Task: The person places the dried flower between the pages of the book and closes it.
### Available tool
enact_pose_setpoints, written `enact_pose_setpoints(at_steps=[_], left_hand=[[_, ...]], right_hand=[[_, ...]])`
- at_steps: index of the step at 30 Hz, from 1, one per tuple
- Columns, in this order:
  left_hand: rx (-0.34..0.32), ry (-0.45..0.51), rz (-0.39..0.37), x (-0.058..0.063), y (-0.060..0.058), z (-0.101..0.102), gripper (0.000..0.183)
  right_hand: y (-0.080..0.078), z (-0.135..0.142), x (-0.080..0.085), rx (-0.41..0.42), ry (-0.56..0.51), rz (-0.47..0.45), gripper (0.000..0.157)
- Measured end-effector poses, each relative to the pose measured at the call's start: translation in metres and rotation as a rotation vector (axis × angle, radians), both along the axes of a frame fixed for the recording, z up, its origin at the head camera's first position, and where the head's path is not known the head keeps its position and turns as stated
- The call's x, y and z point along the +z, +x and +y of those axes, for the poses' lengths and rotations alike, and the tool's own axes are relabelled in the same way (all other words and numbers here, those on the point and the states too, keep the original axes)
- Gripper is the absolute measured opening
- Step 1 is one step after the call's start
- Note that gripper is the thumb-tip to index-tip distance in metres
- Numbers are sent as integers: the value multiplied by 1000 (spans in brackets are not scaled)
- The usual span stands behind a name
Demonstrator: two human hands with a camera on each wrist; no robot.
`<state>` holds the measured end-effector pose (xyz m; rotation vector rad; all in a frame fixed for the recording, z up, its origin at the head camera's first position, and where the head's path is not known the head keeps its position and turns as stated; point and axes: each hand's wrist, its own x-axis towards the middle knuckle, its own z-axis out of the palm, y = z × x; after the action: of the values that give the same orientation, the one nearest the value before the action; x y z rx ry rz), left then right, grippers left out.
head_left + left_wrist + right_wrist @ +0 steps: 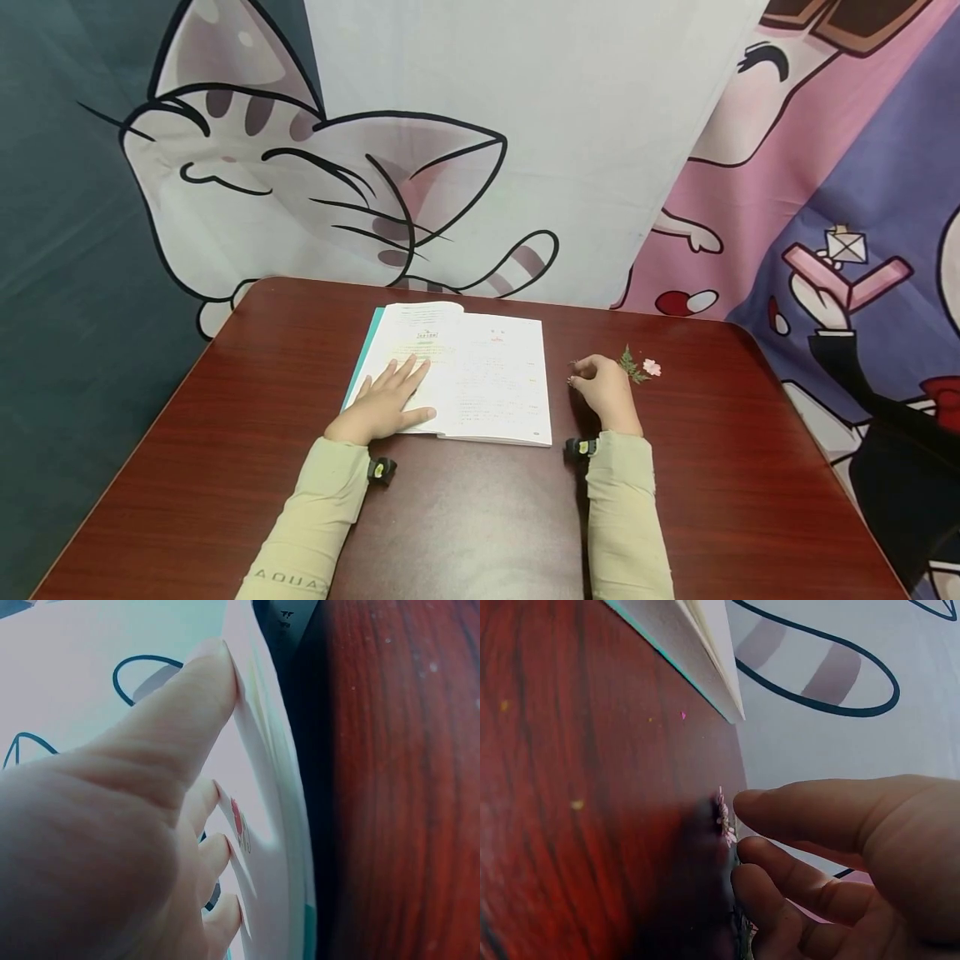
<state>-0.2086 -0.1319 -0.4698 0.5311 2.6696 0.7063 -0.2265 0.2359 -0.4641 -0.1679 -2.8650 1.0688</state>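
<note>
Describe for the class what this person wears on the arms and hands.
The left hand and right hand are gloveless. The left sleeve and right sleeve are long and pale yellow-green; dark lettering on the left one reads "AQUA". A small black device with a yellow-green mark sits at each wrist: left device, right device.

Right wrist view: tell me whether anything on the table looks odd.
Yes: tiny stray specks dot the tabletop, a pink speck near the book and yellowish specks farther off. They break the dark wood grain; too small to identify.
</note>
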Motion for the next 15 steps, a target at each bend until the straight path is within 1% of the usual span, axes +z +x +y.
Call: enact_pose_setpoints(at_steps=[4, 9, 11, 15], left_hand=[[1, 6, -3, -1, -1, -1, 85], [-2, 5, 3, -7, -2, -2, 85], [-4, 6, 8, -7, -2, -3, 86], [-4, 4, 5, -1, 0, -1, 86]], right_hand=[[-1, 1, -3, 4, 18, -6, 16], [-1, 0, -5, 6, 22, -16, 14], [-1, 0, -5, 9, 21, -20, 12], [0, 0, -5, 12, 22, -30, 9]])
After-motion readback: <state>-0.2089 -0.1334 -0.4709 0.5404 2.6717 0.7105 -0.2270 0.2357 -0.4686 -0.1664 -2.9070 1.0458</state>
